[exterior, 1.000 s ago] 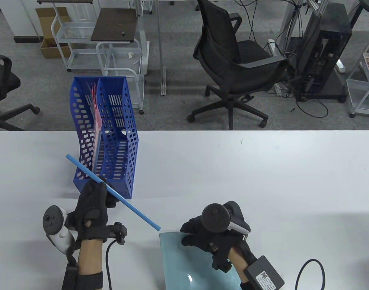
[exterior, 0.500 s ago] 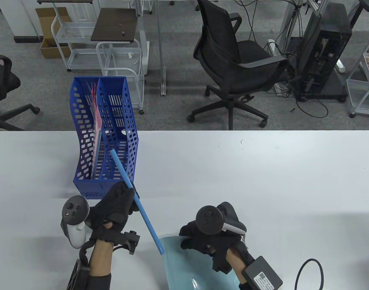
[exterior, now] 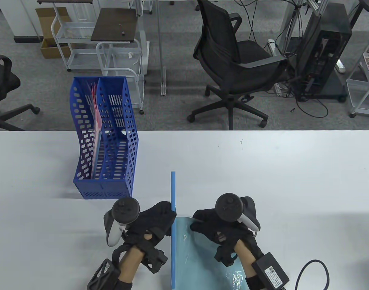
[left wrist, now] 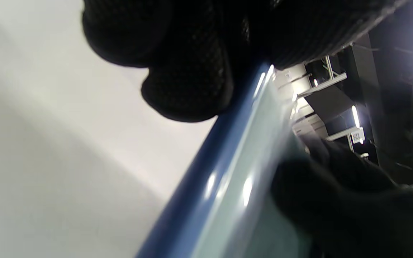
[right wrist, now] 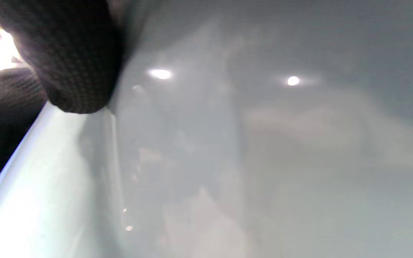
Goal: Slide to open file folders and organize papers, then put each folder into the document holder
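Table view: both hands (exterior: 155, 222) (exterior: 216, 226) gripping slide bar (exterior: 173, 193) and folder (exterior: 199, 259).

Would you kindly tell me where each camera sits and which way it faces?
Table view: above, looking down at the white table; shows left hand, right hand, blue document holder.
Left wrist view: under the left hand, along the blue slide bar; gloved fingers show.
Right wrist view: close against the pale folder; one fingertip shows.
Shared: bar and folder.
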A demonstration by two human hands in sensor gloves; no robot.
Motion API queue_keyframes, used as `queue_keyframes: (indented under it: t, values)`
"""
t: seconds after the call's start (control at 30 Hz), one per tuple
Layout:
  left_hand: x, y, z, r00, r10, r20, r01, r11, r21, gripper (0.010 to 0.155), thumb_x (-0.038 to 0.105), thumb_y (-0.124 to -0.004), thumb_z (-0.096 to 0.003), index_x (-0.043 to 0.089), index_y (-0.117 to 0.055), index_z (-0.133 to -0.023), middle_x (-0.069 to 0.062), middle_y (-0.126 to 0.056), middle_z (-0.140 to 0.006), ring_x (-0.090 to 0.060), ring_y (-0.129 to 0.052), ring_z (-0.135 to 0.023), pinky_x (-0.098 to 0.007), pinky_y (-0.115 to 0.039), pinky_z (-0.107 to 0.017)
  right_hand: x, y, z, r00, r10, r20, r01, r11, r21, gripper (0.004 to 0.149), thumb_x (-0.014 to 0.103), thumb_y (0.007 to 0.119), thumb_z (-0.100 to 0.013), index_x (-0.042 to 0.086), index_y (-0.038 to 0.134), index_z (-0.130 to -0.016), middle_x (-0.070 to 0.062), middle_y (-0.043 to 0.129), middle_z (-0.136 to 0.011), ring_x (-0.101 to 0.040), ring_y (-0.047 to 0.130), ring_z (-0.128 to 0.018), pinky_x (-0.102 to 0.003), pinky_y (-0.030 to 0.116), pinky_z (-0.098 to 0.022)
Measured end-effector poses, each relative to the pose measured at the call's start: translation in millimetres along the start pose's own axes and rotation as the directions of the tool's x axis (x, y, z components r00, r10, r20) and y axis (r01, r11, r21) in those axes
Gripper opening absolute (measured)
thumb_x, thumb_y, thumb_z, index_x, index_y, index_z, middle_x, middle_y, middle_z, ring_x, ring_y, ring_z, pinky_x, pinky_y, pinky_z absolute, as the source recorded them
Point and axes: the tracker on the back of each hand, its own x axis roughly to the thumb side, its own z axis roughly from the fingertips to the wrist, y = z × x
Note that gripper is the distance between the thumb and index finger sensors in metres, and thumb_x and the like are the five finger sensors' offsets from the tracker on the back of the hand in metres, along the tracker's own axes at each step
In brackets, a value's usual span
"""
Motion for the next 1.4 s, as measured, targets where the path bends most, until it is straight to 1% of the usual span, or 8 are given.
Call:
queue_keyframes:
  t: [0.13,0.27,0.33,0.47,0.6,0.77,1.0,1.4]
  values:
    - [8,-8,5,0.999,-0.042,0.007,0.042,0.999,-0.009,0.048,0.043,-0.086,-0.0431,0.019,-0.089,-0.085,-0.007,-0.100,-0.065,-0.017,-0.111,-0.035,-0.036,-0.093,-0.028,-10,-6,0,0.994,-0.090,-0.064,0.089,0.996,-0.015,0.036,0.048,0.088,-0.034,0.028,0.097,-0.063,0.004,0.105,-0.043,-0.014,0.099,-0.027,-0.040,0.088,-0.046]
    - [14,-17,10,0.992,-0.130,0.009,0.129,0.991,0.027,0.048,0.043,-0.086,-0.0428,0.019,-0.089,-0.085,-0.007,-0.100,-0.065,-0.016,-0.111,-0.034,-0.036,-0.093,-0.028,-13,-10,1,0.992,-0.074,-0.101,0.069,0.996,-0.048,0.036,0.049,0.088,-0.035,0.028,0.097,-0.063,0.004,0.105,-0.043,-0.013,0.099,-0.027,-0.039,0.088,-0.046]
    - [13,-21,11,0.990,-0.144,0.005,0.144,0.989,0.040,0.048,0.043,-0.086,-0.0426,0.019,-0.089,-0.085,-0.007,-0.100,-0.065,-0.016,-0.111,-0.034,-0.036,-0.093,-0.028,-15,-11,2,0.990,-0.082,-0.116,0.076,0.996,-0.056,0.036,0.049,0.088,-0.035,0.029,0.097,-0.063,0.004,0.105,-0.043,-0.013,0.099,-0.027,-0.039,0.088,-0.046]
    - [9,-30,12,0.990,-0.137,-0.016,0.138,0.990,0.029,0.048,0.043,-0.086,-0.0424,0.019,-0.089,-0.084,-0.007,-0.100,-0.064,-0.016,-0.111,-0.034,-0.036,-0.093,-0.028,-20,-12,2,0.985,-0.091,-0.144,0.081,0.994,-0.071,0.035,0.049,0.087,-0.036,0.028,0.097,-0.063,0.004,0.105,-0.043,-0.013,0.099,-0.027,-0.039,0.088,-0.046]
    - [6,-38,14,0.987,-0.158,-0.032,0.160,0.986,0.048,0.048,0.044,-0.086,-0.0418,0.019,-0.089,-0.083,-0.006,-0.101,-0.063,-0.015,-0.111,-0.033,-0.036,-0.094,-0.028,-25,-11,1,0.979,-0.093,-0.180,0.080,0.994,-0.079,0.036,0.049,0.087,-0.036,0.028,0.097,-0.063,0.004,0.105,-0.043,-0.012,0.099,-0.026,-0.039,0.089,-0.045]
    - [0,-47,16,0.985,-0.161,-0.057,0.163,0.986,0.043,0.048,0.044,-0.086,-0.0415,0.020,-0.088,-0.083,-0.006,-0.101,-0.063,-0.015,-0.112,-0.033,-0.035,-0.094,-0.027,-29,-8,1,0.969,-0.102,-0.223,0.084,0.993,-0.088,0.036,0.049,0.087,-0.036,0.028,0.097,-0.063,0.004,0.105,-0.043,-0.011,0.099,-0.026,-0.038,0.089,-0.045]
    - [-7,-53,22,0.985,-0.147,-0.086,0.151,0.988,0.042,0.048,0.045,-0.086,-0.0413,0.020,-0.088,-0.082,-0.005,-0.101,-0.063,-0.014,-0.111,-0.032,-0.035,-0.094,-0.027,-29,-6,1,0.963,-0.092,-0.253,0.070,0.993,-0.095,0.036,0.050,0.086,-0.037,0.028,0.097,-0.063,0.004,0.105,-0.042,-0.011,0.099,-0.025,-0.037,0.090,-0.045]
    - [-8,-60,31,0.984,-0.136,-0.115,0.140,0.990,0.027,0.048,0.046,-0.086,-0.0411,0.020,-0.088,-0.082,-0.005,-0.101,-0.062,-0.014,-0.112,-0.032,-0.035,-0.095,-0.026,-28,-2,2,0.953,-0.115,-0.280,0.088,0.990,-0.110,0.036,0.050,0.086,-0.037,0.028,0.097,-0.062,0.004,0.105,-0.042,-0.010,0.099,-0.024,-0.037,0.090,-0.044]
